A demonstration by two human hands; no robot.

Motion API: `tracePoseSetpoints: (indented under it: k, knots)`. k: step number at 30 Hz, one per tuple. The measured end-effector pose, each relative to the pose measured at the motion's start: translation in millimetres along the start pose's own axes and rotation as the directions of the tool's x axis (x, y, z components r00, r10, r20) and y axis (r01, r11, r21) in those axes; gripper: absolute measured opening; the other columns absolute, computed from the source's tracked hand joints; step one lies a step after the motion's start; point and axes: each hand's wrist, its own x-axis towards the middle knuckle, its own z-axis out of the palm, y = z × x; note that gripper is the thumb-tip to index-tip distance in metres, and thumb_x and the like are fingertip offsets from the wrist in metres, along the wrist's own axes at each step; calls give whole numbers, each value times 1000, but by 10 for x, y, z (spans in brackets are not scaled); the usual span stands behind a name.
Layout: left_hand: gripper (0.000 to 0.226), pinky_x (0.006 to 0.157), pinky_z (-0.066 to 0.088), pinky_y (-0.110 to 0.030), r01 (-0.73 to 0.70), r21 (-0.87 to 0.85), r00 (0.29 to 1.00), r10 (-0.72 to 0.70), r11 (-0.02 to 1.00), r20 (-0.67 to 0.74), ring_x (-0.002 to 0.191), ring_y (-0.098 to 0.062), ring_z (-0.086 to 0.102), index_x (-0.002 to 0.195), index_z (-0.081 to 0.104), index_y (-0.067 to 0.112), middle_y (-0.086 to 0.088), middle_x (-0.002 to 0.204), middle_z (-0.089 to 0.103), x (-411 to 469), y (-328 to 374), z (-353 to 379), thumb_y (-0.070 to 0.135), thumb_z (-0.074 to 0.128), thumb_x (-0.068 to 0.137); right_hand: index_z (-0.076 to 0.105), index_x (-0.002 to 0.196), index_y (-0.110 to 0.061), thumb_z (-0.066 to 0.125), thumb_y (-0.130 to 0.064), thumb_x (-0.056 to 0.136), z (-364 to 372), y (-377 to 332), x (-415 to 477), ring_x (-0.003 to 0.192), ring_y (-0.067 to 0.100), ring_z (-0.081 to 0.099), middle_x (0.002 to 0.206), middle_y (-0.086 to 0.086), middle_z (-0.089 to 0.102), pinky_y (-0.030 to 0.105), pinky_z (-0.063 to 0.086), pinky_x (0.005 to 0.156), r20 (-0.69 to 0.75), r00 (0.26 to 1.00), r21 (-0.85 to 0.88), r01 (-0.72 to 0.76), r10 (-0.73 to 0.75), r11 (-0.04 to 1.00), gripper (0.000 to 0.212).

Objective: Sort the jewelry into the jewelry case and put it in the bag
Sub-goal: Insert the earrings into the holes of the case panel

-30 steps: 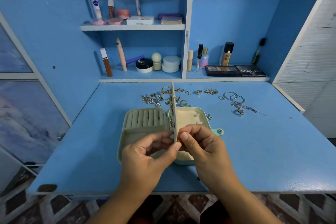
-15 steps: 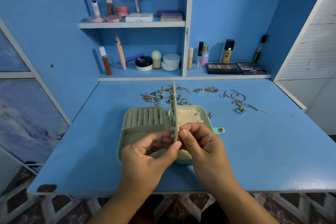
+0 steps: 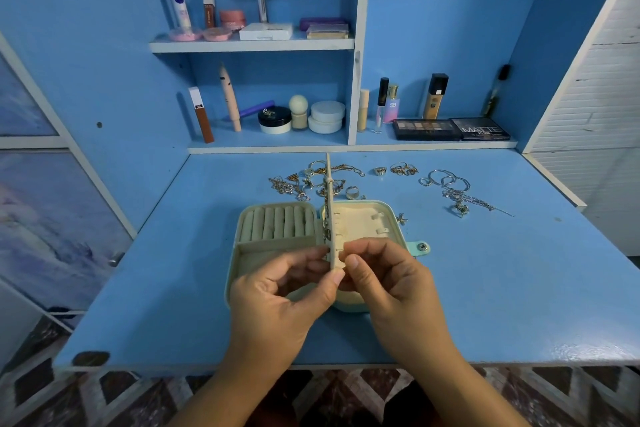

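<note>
item: left hand (image 3: pixel 277 291). thumb and curled fingertips (image 3: pixel 334 279) pinch the near edge of the upright earring flap (image 3: pixel 331 218), steadying it from the left.
item: right hand (image 3: pixel 388 281). thumb and forefinger press together against the flap's right face. whether they pinch a small piece cannot be told, as the fingers hide it.
item: jewelry case (image 3: pixel 233 263), mint and cream. it lies open and flat on the blue table (image 3: pixel 485 288), directly under both hands.

hazards, judged:
- a tiny stud or backing could slip from the pinch and drop into the case or onto the floor, because the near table edge is close.
- too much push could bend the flap and shake loose the pieces hanging on its left face.

count:
- case, one
- flap, one
- ring rolls (image 3: pixel 277 225), about seven
- small tabs in the right half, two
- snap tab (image 3: pixel 420 247), one
- loose jewelry (image 3: pixel 304 184) behind the case, three groups, too tangled to count singly
- star-shaped piece (image 3: pixel 401 218) just beside the case, one
- bag, none in view
</note>
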Motion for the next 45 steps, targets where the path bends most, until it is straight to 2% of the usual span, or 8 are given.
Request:
tracePoseSetpoints:
  k: [5,18,25,30,33,37,42,45]
  knots:
    - [29,66,55,-19,8,-10,1000,-8,1000,3,71,-14,72,94,75,35,3,80,76,-3,-20,-9,37,79,64,72,91,-29,65,-20,82,-41,75,-69,76,12,67,83,-7,70,22,53,66,-21,990,-210,132,-140,969,14]
    - [30,69,55,-18,45,-51,999,-43,998,31,74,-15,72,92,75,34,0,82,76,1,-18,-9,24,84,65,69,108,-29,58,-26,89,-58,102,-55,89,13,67,98,-14,68,22,53,73,57,952,-293,304,-301,906,22]
    - [28,70,56,-21,66,-64,997,-63,996,42,75,-19,73,93,76,32,-3,83,76,3,-16,-30,27,84,66,71,108,-22,58,-25,90,-91,69,-52,90,11,67,95,-11,69,19,51,73,104,964,-297,265,-245,917,23]
    - [30,69,56,-20,68,-27,998,-68,997,13,74,-15,72,95,75,31,-1,82,76,-1,-14,-5,33,88,67,68,101,-33,57,-26,89,-178,-17,-49,90,16,68,93,-8,69,42,56,75,106,986,-265,154,-130,952,18]
    - [33,69,55,-18,35,26,999,-35,999,6,73,-13,71,96,74,33,2,81,75,-4,-24,11,32,86,66,64,111,-36,54,-38,88,-180,-80,-34,100,18,65,105,-9,69,41,55,83,89,989,-201,131,-115,971,26]
    - [35,70,55,-17,6,79,999,-9,997,43,71,-8,70,99,72,35,6,78,74,6,-9,31,23,85,69,62,122,-19,49,-38,91,-155,-114,-10,112,20,61,117,-3,67,38,49,95,176,977,-167,146,-117,975,38]
    - [32,78,52,-15,-5,145,993,-12,989,121,84,-9,70,98,73,35,9,88,73,35,-30,26,41,82,68,69,103,-13,54,-30,91,-218,-226,41,88,10,67,94,0,73,19,50,76,123,987,-107,114,-100,988,25]
    - [34,81,52,-14,-71,236,985,31,969,168,90,-3,68,102,72,33,14,94,71,59,-4,8,34,85,70,70,92,-16,60,-44,84,-274,-294,62,71,6,62,82,-1,71,18,47,65,109,992,-185,77,-57,980,31]
